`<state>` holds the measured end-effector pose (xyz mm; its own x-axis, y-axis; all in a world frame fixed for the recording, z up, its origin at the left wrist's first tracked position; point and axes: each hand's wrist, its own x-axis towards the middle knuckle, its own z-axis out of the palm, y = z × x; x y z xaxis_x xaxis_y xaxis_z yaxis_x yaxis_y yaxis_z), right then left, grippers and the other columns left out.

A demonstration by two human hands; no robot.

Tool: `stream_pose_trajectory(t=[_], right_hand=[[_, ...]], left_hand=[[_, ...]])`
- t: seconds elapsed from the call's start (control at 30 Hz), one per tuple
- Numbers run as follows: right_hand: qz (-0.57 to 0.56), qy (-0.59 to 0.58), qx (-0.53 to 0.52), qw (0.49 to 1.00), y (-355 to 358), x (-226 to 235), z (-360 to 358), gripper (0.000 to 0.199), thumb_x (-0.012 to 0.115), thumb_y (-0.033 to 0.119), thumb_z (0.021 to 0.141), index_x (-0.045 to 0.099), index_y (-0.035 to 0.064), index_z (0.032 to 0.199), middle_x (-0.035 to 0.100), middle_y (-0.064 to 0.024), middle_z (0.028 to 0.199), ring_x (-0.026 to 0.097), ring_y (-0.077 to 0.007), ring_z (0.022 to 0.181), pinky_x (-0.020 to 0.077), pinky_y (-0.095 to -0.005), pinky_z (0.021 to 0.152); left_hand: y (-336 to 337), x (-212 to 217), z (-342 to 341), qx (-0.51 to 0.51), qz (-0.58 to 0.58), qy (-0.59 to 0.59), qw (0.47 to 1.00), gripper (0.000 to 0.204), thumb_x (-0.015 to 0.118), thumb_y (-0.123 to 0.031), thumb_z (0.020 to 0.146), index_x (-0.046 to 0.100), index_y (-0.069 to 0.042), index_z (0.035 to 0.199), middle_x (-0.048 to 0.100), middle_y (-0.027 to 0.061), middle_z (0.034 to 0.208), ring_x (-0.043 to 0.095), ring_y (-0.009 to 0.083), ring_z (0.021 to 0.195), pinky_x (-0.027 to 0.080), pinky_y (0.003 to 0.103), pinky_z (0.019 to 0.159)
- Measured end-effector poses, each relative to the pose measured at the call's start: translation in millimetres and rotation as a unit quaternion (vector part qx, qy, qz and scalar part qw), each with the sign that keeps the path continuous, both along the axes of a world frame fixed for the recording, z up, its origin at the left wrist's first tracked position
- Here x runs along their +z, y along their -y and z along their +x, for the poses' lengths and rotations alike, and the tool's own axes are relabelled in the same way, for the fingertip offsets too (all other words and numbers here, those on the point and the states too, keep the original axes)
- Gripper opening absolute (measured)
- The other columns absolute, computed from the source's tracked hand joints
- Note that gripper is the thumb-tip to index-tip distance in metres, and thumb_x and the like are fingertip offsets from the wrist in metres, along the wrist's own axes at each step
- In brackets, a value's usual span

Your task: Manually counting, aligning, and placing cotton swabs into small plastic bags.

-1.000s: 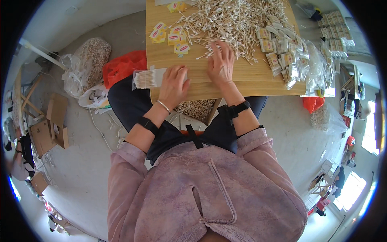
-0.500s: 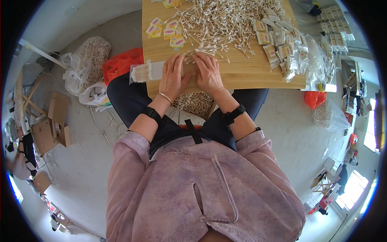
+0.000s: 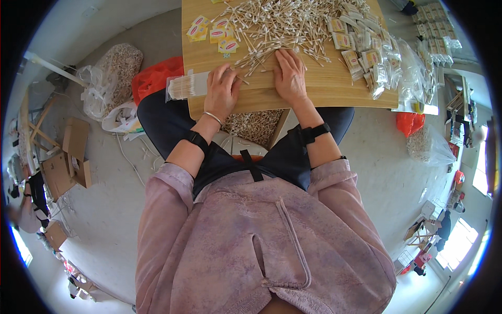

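On the wooden table, a large heap of cotton swabs spreads in front of me. My left hand rests near the table's front edge, its fingers curled, with a swab showing at the fingertips; how many it holds is hidden. Further right, my right hand lies on the near fringe of the heap, fingers stretched forward and touching loose swabs. Left of my left hand, a clear packet holds a row of swabs, beside a whitish strip. Small yellow-and-white cards lie beyond that hand.
Filled swab packets pile up at the table's right, next to clear plastic bags. A box of swabs sits below the table edge between my legs. A red bag and a sack of swabs stand left.
My hands have moved apart. The right one slid right and forward onto the loose swabs; the left stayed near its place, with its fingers more curled.
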<state>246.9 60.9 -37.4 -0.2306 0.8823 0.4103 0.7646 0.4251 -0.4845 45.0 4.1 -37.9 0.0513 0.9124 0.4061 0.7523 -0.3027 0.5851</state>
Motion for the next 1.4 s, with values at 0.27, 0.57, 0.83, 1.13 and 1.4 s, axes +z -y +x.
stream_pose_trajectory(t=[0.27, 0.57, 0.83, 1.13, 1.4], right_hand=[[0.005, -0.017, 0.023, 1.0, 22, 5, -23, 0.031, 0.067, 0.014, 0.074, 0.063, 0.0094, 0.104, 0.056, -0.0069, 0.115, 0.047, -0.0304, 0.112, 0.0358, -0.044, 0.096], [0.032, -0.003, 0.062, 0.998, 21, 12, -44, 0.019, 0.069, 0.018, 0.072, 0.067, 0.018, 0.091, 0.057, -0.001, 0.097, 0.049, -0.0261, 0.098, 0.0386, -0.0414, 0.084], [0.033, 0.032, 0.101, 0.994, 33, 6, -44, 0.012, 0.066, 0.016, 0.074, 0.064, 0.0163, 0.086, 0.055, 0.0002, 0.088, 0.051, -0.023, 0.088, 0.0404, -0.0383, 0.077], [0.026, 0.001, 0.109, 0.994, 43, 3, -34, 0.008, 0.065, 0.014, 0.075, 0.062, 0.0133, 0.082, 0.056, -0.0036, 0.084, 0.053, -0.0256, 0.084, 0.0416, -0.0375, 0.074], [-0.042, 0.025, 0.18, 0.982, 58, 18, -18, 0.007, 0.065, 0.012, 0.074, 0.062, 0.0124, 0.08, 0.055, -0.0031, 0.085, 0.053, -0.0244, 0.085, 0.0405, -0.0375, 0.073]], left_hand=[[1, 0, -2, 0.022, 0.0, 0.006, 1.0, 0.016, 0.071, -0.011, 0.074, 0.06, -0.006, 0.086, 0.052, 0.0126, 0.116, 0.047, 0.0362, 0.107, 0.041, 0.044, 0.09], [2, 11, -8, -0.001, -0.01, 0.117, 0.993, 0.03, 0.061, 0.001, 0.075, 0.056, -0.003, 0.105, 0.056, 0.0165, 0.111, 0.051, 0.0363, 0.105, 0.043, 0.043, 0.089], [-2, 7, -6, 0.021, 0.018, 0.12, 0.992, 0.036, 0.059, 0.003, 0.078, 0.055, -0.006, 0.113, 0.058, 0.0155, 0.11, 0.055, 0.0356, 0.101, 0.045, 0.042, 0.088], [-7, -6, -6, 0.023, 0.023, 0.063, 0.997, 0.015, 0.064, -0.003, 0.078, 0.065, -0.006, 0.093, 0.059, 0.0114, 0.111, 0.056, 0.0318, 0.1, 0.046, 0.039, 0.085], [-5, -3, -5, 0.012, 0.023, 0.059, 0.998, 0.012, 0.063, -0.002, 0.075, 0.063, -0.006, 0.086, 0.058, 0.0116, 0.113, 0.054, 0.0327, 0.101, 0.046, 0.04, 0.087]])
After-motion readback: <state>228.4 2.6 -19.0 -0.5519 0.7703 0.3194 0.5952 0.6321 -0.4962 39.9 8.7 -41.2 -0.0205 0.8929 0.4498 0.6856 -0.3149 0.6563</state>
